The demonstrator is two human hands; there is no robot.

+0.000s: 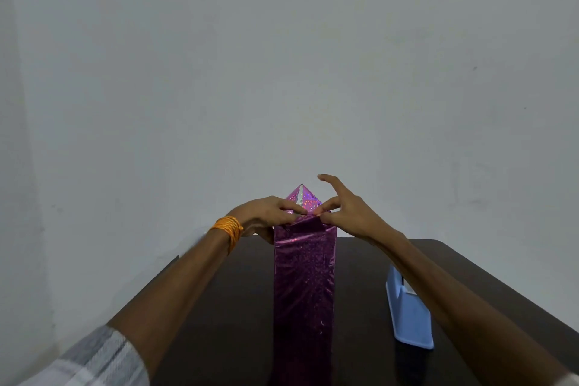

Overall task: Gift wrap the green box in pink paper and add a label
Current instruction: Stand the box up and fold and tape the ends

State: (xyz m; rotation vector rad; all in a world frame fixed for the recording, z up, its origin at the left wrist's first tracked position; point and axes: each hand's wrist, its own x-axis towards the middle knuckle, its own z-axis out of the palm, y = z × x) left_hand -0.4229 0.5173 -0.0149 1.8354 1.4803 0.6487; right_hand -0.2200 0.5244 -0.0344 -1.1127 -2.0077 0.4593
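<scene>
A pale wall (282, 56) fills the upper two thirds of the view. Below it a dark table (219, 307) spreads from the middle toward 6 o'clock, and the bottom and right edges of the frame cut it off.

At the centre of the table stands a tall upright package covered in glittery pink paper (304, 285). The green box is wholly hidden inside it, and the package's base runs out of view at 6 o'clock. At 3 o'clock from the package, apart from it, lies a light blue plastic object (410, 313). The right forearm partly covers it, and what it is cannot be told.

Both forearms reach in from 7 and 5 o'clock to the package's top. A checked sleeve (94, 360) shows at 7 o'clock.

The left hand (269, 211) grips the top left edge of the paper, fingers curled over it and thumb down the side. The right hand (347, 213) pinches the paper at the top right with its thumb and bent fingers, and one finger points toward 11 o'clock.

Behind the fingertips a triangular flap (303, 197) rises to a point, its lower part hidden by them. An orange thread band (228, 229) circles the left wrist.
</scene>
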